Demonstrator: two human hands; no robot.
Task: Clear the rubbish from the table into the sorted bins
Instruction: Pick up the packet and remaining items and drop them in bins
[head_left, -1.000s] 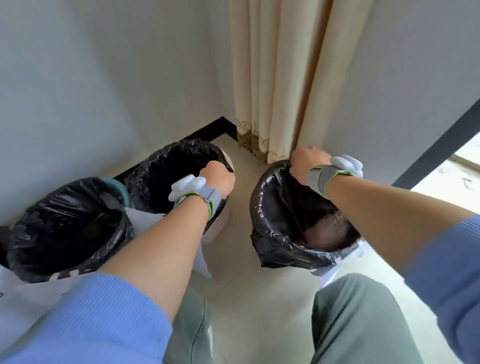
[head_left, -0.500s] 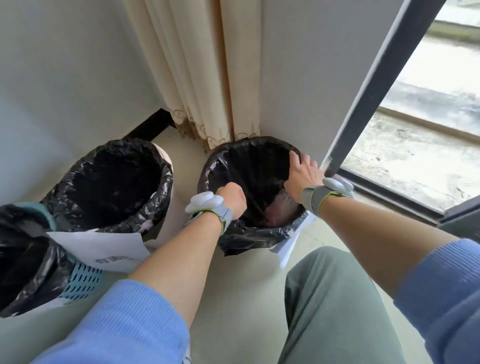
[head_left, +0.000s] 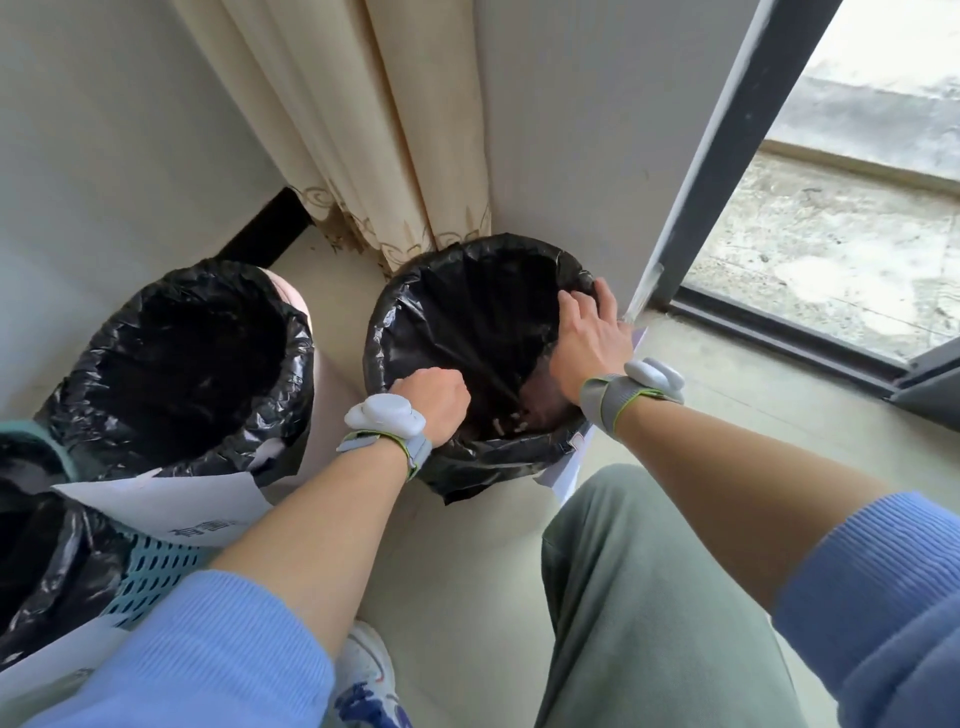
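Note:
Three bins lined with black bags stand on the floor by the wall. The right bin (head_left: 467, 467) sits in the corner under the curtain; some pale scraps lie at its bottom. My left hand (head_left: 434, 397) is closed on the near left rim of its black liner. My right hand (head_left: 589, 338) lies over the right rim with fingers curled into the liner. The middle bin (head_left: 208, 415) is pinkish under its bag. A teal perforated bin (head_left: 150, 571) at the far left carries a white paper label (head_left: 166, 506).
A beige curtain (head_left: 384, 130) hangs behind the right bin. A dark door frame (head_left: 727, 156) and sill run along the right, with rough concrete outside. My knee in green trousers (head_left: 649, 597) is just in front of the right bin, my shoe (head_left: 363, 675) beside it.
The view swung right, centring the right bin. My left hand left the middle bin and took hold of the right bin's near rim. My right hand slid along that bin's right rim.

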